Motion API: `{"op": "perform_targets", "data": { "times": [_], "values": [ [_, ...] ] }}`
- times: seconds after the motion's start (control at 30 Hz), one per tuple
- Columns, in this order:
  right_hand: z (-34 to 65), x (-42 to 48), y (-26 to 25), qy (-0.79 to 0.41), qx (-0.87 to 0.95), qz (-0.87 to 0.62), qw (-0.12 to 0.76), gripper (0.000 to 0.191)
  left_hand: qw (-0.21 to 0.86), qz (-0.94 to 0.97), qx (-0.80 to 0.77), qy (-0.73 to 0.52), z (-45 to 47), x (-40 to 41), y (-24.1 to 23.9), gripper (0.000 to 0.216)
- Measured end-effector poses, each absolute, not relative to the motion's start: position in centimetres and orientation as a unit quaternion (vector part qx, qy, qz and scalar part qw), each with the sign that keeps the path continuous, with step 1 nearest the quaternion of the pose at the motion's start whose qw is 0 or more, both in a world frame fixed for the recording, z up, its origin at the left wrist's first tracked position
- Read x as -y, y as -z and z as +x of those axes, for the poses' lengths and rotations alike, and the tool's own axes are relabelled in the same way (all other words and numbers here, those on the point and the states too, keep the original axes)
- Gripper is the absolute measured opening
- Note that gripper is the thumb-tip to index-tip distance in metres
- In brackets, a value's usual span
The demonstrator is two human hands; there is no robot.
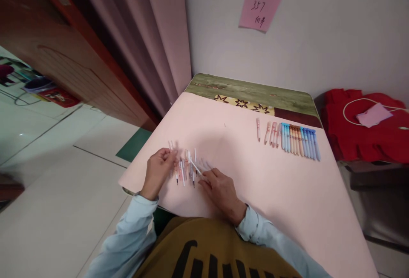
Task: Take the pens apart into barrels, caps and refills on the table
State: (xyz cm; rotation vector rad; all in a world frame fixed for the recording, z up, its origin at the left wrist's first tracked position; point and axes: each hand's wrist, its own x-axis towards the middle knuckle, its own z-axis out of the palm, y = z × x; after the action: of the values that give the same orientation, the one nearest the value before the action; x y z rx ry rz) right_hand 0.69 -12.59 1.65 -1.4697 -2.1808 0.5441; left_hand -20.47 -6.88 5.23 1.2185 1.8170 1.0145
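Near the table's left front edge, my left hand (159,167) is closed, with a pale, see-through pen barrel (171,145) poking out above its fingertips. My right hand (222,190) pinches a thin white pen refill (196,166), which slants up to the left over a loose pile. That pile of pen parts (183,169) lies between my hands: white refills with dark tips and pinkish clear barrels. My left fingers cover some of it. At the right back, a row of pens (295,139) lies side by side in blue, brown and pink.
The table (255,197) has a pale pink cover, with a green wood-pattern strip (252,88) at the back. A single pink pen (258,130) lies left of the row. To the right, a red cloth (361,137) bears a white cable. A pink note (262,3) hangs on the wall.
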Motion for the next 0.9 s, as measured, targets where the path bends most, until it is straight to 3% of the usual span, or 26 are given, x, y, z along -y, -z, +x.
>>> {"op": "perform_targets", "data": {
  "times": [0.13, 0.27, 0.47, 0.63, 0.73, 0.83, 0.9],
  "values": [
    [3.1, 10.7, -2.2, -0.202, 0.741, -0.579, 0.275, 0.023, 0.238, 0.600, -0.747, -0.160, -20.1, 8.2, -5.2, 0.033],
    [8.9, 5.5, -3.0, -0.119, 0.636, -0.729, 0.226, 0.029, 0.181, 0.628, -0.755, -0.053, -18.9, 8.8, -5.2, 0.038],
    [15.5, -1.2, -2.7, -0.041, 0.534, -0.843, 0.051, 0.036, 0.195, 0.634, -0.748, -0.020, -18.5, 8.6, -5.9, 0.039],
    [15.9, -2.5, -2.8, -0.043, 0.526, -0.847, 0.068, 0.032, 0.226, 0.629, -0.738, -0.090, -19.1, 8.8, -6.2, 0.036],
    [13.5, -0.6, -3.6, -0.151, 0.523, -0.814, 0.204, 0.028, 0.303, 0.583, -0.714, -0.240, -19.0, 8.8, -6.2, 0.033],
    [8.5, 3.4, -4.2, -0.472, 0.478, -0.628, 0.394, 0.032, 0.484, 0.461, -0.638, -0.381, -17.6, 8.3, -6.7, 0.037],
    [5.1, 6.3, -4.5, -0.665, 0.399, -0.474, 0.417, 0.035, 0.602, 0.376, -0.555, -0.435, -16.2, 7.9, -7.2, 0.043]
  ]
}}
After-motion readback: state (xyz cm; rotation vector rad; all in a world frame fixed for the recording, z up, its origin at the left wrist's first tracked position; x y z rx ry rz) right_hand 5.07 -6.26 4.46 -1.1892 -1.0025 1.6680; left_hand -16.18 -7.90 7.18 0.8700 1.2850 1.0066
